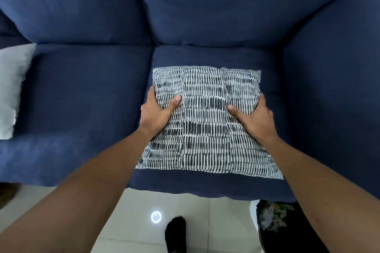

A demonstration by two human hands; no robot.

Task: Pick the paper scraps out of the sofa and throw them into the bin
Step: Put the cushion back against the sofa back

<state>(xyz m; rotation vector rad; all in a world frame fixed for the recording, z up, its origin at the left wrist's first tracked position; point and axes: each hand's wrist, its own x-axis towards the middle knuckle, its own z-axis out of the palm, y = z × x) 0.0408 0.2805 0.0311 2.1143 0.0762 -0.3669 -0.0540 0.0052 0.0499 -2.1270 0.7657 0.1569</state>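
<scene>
Two hands, left (156, 112) and right (254, 118), clasp one patterned cushion (205, 125) (sofa (82, 92))

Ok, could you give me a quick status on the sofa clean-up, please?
Left hand and right hand both gripping patterned cushion on the right seat of the blue sofa. No paper scraps visible. Bin at floor, lower right, holds crumpled scraps.

Single head-worn, wide-angle view, looking forward and steeply down from above the front edge of a dark blue fabric sofa (92, 92). The seat cushions fill the middle of the frame at close range, the back cushions the top; pale glossy floor tiles (226, 222) appear along the bottom edge. Straight edges bow outward.
</scene>
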